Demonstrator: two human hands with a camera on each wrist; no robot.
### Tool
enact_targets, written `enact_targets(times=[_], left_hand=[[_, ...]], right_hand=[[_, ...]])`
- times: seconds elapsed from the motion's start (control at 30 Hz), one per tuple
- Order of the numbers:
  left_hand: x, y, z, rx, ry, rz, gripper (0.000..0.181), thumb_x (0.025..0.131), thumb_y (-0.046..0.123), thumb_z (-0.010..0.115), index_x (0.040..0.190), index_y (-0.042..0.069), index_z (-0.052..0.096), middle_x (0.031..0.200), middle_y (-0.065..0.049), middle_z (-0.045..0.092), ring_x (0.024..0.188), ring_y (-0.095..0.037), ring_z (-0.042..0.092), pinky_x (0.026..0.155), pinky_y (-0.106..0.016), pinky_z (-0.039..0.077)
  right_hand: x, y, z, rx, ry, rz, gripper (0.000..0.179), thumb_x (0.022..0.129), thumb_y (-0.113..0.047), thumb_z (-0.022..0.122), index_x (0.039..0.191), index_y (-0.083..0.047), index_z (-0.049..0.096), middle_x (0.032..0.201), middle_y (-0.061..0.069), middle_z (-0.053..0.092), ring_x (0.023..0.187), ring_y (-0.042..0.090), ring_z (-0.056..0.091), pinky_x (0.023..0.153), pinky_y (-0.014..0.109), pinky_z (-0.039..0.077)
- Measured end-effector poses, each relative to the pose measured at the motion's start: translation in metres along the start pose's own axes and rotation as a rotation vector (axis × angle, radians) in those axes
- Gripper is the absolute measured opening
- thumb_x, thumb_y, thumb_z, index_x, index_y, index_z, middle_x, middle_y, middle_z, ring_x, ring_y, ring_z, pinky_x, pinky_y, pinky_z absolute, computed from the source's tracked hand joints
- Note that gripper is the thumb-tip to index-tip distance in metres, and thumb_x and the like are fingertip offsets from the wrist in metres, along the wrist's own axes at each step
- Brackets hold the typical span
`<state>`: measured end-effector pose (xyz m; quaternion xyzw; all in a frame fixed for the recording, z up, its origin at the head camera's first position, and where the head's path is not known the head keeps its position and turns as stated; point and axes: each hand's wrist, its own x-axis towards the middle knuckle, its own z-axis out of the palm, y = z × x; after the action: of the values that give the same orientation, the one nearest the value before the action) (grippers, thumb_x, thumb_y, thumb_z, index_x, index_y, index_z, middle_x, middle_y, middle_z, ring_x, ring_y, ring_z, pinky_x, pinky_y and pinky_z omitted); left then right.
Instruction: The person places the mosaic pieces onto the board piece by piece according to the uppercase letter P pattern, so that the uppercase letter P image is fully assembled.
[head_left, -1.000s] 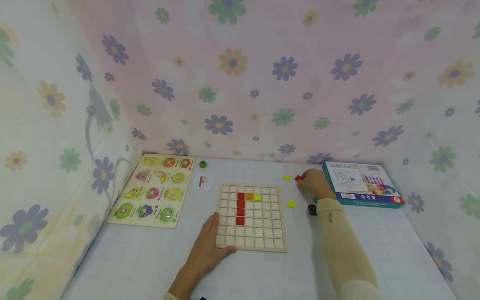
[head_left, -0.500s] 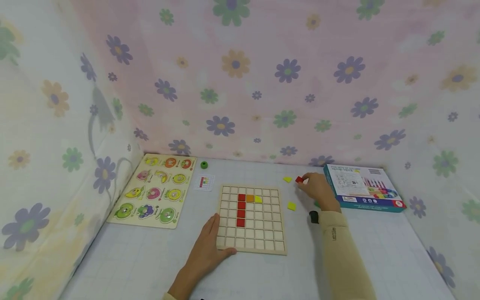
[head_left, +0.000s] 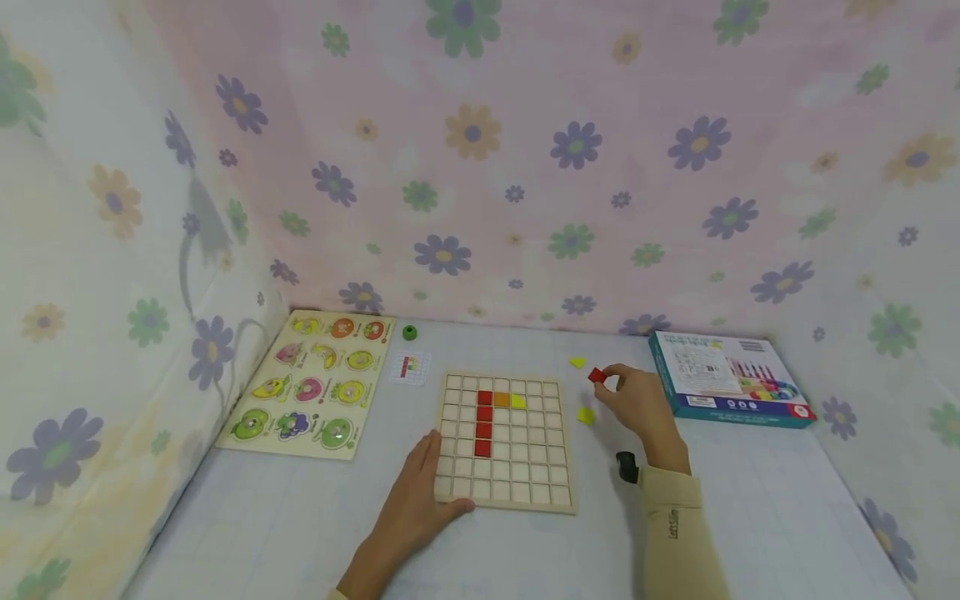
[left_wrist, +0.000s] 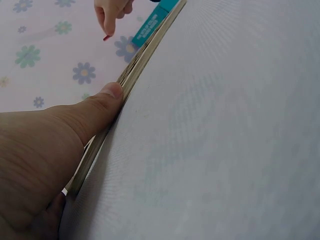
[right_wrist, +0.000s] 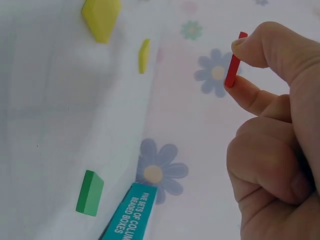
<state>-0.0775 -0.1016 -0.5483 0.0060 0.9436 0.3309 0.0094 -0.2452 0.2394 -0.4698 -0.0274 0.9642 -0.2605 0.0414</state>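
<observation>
My right hand [head_left: 637, 408] pinches a small red square tile [head_left: 597, 376] between thumb and index finger, above the table to the right of the board. The right wrist view shows this thin red tile [right_wrist: 235, 60] edge-on, the other fingers curled into the palm. A wooden grid board [head_left: 553, 477] lies mid-table. On it are a column of red tiles [head_left: 483, 431], an orange tile [head_left: 502, 400] and a yellow tile [head_left: 518, 402]. My left hand [head_left: 408, 492] rests against its lower left corner, fingers along the left side, thumb [left_wrist: 100, 107] at the front edge.
Yellow pieces [head_left: 585, 415] lie right of the board, and a green piece [right_wrist: 90, 193] near the teal box [head_left: 735, 379]. A black object [head_left: 627, 467] is by my right wrist. Leftward are a pattern card [head_left: 410, 367], a green bead [head_left: 409, 332] and a fruit puzzle [head_left: 307, 387].
My right hand has lifted the red tile from the table and drawn it slightly toward me. My left hand has stayed against the board.
</observation>
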Motion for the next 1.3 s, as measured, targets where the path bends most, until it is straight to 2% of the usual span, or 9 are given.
enact_targets(times=[0.2,0.43,0.77,0.93,1.1,1.3], left_hand=[[0.003,0.001,-0.002,0.008,0.007,0.006,0.124,0.072,0.061,0.085,0.164,0.008,0.019,0.168,-0.014,0.026,0.155,-0.033,0.029,0.122,-0.048,0.038],[0.000,0.004,-0.002,-0.009,-0.003,-0.002,0.124,0.072,0.058,0.086,0.164,0.007,0.019,0.168,-0.016,0.026,0.154,-0.034,0.029,0.121,-0.049,0.038],[0.000,0.003,-0.002,-0.011,-0.003,-0.001,0.124,0.073,0.057,0.086,0.164,0.008,0.018,0.168,-0.015,0.026,0.154,-0.033,0.030,0.121,-0.048,0.038],[0.000,0.003,-0.002,-0.018,0.001,-0.003,0.124,0.073,0.057,0.086,0.164,0.008,0.018,0.168,-0.014,0.025,0.155,-0.032,0.029,0.121,-0.048,0.038],[-0.001,0.002,-0.001,-0.023,-0.012,-0.010,0.124,0.073,0.057,0.086,0.164,0.008,0.018,0.168,-0.014,0.025,0.155,-0.033,0.028,0.121,-0.049,0.037],[-0.001,0.002,-0.002,-0.011,-0.009,-0.003,0.123,0.074,0.059,0.085,0.164,0.008,0.018,0.168,-0.014,0.025,0.155,-0.032,0.029,0.121,-0.048,0.038]], right_hand=[[-0.017,-0.010,-0.002,0.000,0.074,-0.073,0.035,0.094,-0.026,0.070,0.123,-0.007,0.069,0.076,0.010,0.059,0.054,0.018,0.045,0.046,0.027,0.035],[-0.030,-0.023,-0.003,-0.004,0.063,-0.111,0.033,0.093,-0.024,0.071,0.121,-0.007,0.069,0.065,0.006,0.052,0.049,0.017,0.041,0.044,0.026,0.033],[-0.044,-0.048,0.005,-0.013,0.073,-0.241,0.025,0.092,-0.023,0.073,0.114,-0.009,0.071,0.059,-0.001,0.042,0.047,0.012,0.033,0.043,0.024,0.028],[-0.052,-0.061,0.009,-0.009,0.047,-0.297,0.023,0.093,-0.022,0.072,0.113,-0.009,0.071,0.055,-0.005,0.032,0.045,0.010,0.027,0.044,0.021,0.022],[-0.061,-0.074,0.015,-0.010,-0.012,-0.300,0.022,0.094,-0.022,0.071,0.112,-0.011,0.071,0.054,-0.007,0.029,0.044,0.009,0.027,0.043,0.020,0.023],[-0.066,-0.087,0.028,-0.012,-0.039,-0.352,0.022,0.092,-0.022,0.072,0.112,-0.010,0.073,0.054,-0.009,0.029,0.048,0.007,0.027,0.045,0.020,0.022]])
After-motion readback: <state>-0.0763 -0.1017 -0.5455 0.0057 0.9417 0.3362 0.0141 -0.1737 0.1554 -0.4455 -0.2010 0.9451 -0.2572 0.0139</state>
